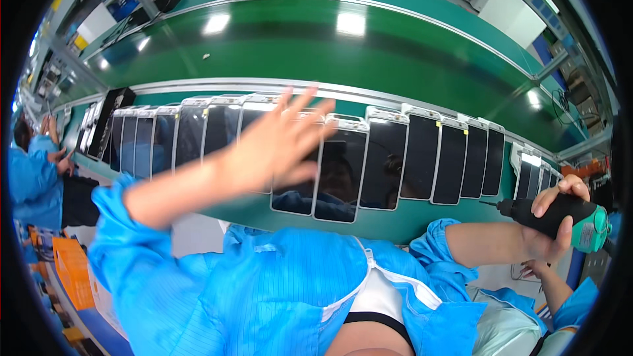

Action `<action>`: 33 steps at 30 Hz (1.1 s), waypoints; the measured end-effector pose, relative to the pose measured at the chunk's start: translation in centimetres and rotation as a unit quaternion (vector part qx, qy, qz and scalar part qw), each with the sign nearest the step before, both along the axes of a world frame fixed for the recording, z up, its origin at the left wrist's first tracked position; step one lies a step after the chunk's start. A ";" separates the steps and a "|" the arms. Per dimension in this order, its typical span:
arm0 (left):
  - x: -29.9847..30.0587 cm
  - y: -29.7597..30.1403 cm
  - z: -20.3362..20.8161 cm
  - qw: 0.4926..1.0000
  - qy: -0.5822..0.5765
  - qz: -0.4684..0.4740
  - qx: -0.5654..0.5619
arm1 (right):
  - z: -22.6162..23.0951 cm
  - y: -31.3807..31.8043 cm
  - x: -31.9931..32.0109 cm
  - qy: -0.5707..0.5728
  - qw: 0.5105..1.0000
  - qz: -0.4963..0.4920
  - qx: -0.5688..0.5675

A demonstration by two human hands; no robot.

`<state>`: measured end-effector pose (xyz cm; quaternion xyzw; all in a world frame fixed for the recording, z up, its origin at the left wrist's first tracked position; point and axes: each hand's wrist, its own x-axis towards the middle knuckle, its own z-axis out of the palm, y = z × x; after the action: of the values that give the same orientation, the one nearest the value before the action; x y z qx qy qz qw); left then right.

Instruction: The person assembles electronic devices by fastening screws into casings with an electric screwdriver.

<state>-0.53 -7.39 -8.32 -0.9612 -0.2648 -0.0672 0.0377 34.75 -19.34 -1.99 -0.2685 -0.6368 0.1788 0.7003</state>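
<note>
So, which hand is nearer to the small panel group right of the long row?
Right. The right hand, gripping the screwdriver, is at the lower right of the small panel group; the left hand is over the long row, much farther left.

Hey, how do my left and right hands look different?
Your left hand is spread open with nothing visible in it; your right hand grips a black-and-green power screwdriver. The left hand looks blurred, while the right hand looks sharper. Both are bare.
</note>
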 end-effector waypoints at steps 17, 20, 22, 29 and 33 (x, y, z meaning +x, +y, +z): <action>0.4 -6.1 -11.5 0.996 -0.032 0.081 -0.022 | -0.8 1.7 -5.0 -0.087 0.990 0.110 0.000; 0.8 -5.4 -11.7 0.997 -0.040 0.069 -0.008 | -1.1 0.8 -5.2 -0.075 0.992 0.096 0.019; 1.1 -5.0 -11.9 0.997 -0.042 0.065 0.003 | -1.2 0.3 -5.2 -0.075 0.993 0.087 0.037; 1.4 -3.6 -12.6 0.996 -0.061 0.059 0.036 | -1.3 0.3 -6.5 -0.075 0.994 0.045 0.071; 1.2 -1.9 -12.3 0.996 -0.048 0.066 0.036 | -1.1 0.5 -7.0 -0.077 0.994 0.051 0.061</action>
<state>0.71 -9.32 -20.60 -0.9354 -0.3265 -0.1197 0.0638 27.74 -18.81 -3.07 -0.2057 -0.7116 0.1540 0.6539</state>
